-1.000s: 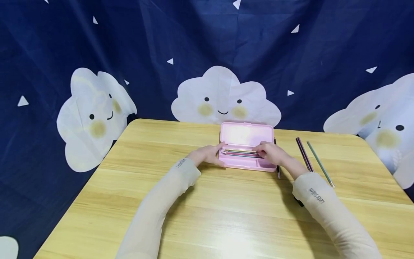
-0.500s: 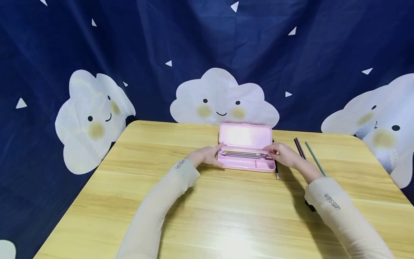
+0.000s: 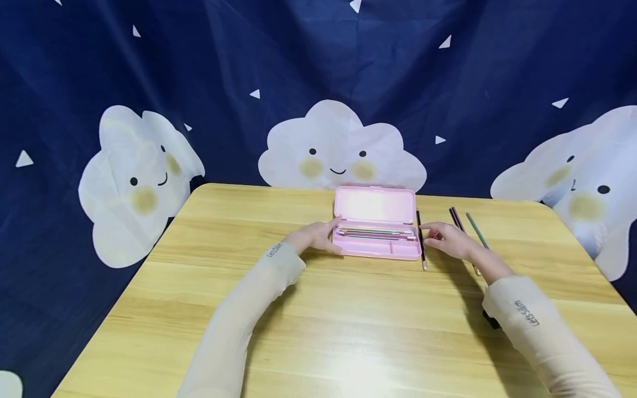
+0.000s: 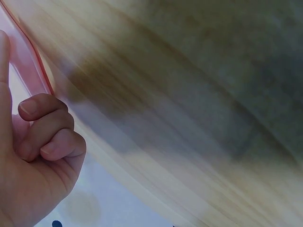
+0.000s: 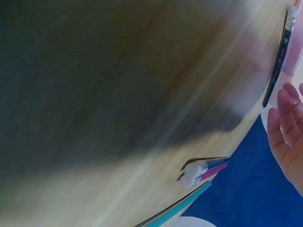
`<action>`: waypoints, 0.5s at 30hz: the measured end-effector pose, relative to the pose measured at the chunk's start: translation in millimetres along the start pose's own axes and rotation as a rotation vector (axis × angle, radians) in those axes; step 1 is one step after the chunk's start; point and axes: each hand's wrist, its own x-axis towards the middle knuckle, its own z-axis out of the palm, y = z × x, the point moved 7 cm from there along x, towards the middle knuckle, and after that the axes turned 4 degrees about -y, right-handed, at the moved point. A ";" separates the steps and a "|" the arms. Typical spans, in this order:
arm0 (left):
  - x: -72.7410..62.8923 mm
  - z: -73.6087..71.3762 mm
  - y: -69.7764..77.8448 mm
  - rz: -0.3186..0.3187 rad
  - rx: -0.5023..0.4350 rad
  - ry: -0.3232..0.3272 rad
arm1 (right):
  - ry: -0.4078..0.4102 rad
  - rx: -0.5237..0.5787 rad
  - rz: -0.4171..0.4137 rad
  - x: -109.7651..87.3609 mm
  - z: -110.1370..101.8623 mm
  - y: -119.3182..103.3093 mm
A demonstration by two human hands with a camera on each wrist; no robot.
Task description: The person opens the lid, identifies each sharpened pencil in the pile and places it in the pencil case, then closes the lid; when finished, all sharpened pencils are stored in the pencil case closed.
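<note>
A pink pencil case [image 3: 379, 205] lies unfolded near the table's far edge, its lid leaning back. Several thin pencils [image 3: 373, 234] rest lengthwise in its tray. At the case's left end, my left hand [image 3: 316, 236] holds it between thumb and index finger; in the left wrist view the other fingers curl beside its pink edge. My right hand [image 3: 450, 241], holding nothing, hovers just right of the case with loosely bent fingers. Its fingertips are close to a black pencil [image 3: 423, 255] that lies along the case's right side.
To the right, two dark purple pencils [image 3: 455, 215] lie together, partly hidden behind my right hand. Beside them is a green pencil [image 3: 476, 228]. A blue curtain [image 3: 224, 138] with smiling clouds hangs behind the wooden table [image 3: 308, 315].
My right hand has moved from inside the tray out to the right, leaving the pencils in the case. The left hand stays at the case's left end.
</note>
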 end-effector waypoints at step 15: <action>0.7 -1.7 -1.7 0.008 -0.018 0.011 | -0.090 0.047 0.040 -0.2 8.6 5.5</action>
